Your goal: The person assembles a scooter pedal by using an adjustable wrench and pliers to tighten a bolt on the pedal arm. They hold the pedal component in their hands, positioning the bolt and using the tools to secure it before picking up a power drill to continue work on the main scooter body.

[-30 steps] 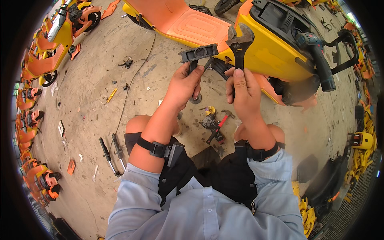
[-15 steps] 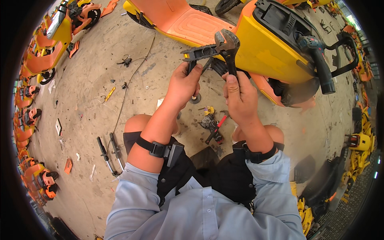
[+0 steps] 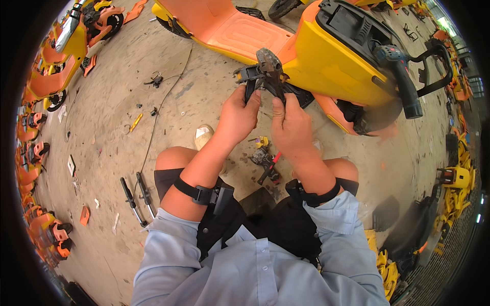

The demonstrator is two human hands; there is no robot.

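Note:
My left hand (image 3: 238, 115) is closed round the lower end of a black bracket-like part (image 3: 248, 75) held up in front of me. My right hand (image 3: 292, 124) grips the dark handle of an adjustable wrench (image 3: 269, 61), its worn head up. The wrench head overlaps the right end of the black part; I cannot tell whether its jaws clasp it. Just beyond both hands lies a yellow and orange scooter body (image 3: 334, 61). On its black upper side rests a cordless drill (image 3: 403, 76).
On the floor between my feet lie a black power tool (image 3: 262, 154) and a red-handled tool (image 3: 271, 168). Two black and silver rods (image 3: 137, 199) lie left of my leg. More scooters (image 3: 61, 76) line the left side; yellow parts (image 3: 454, 204) are piled at the right.
My right hand has brought the wrench left and lower, closer to my left hand. The wrench head has turned and now covers more of the black part. The whole view has shifted slightly.

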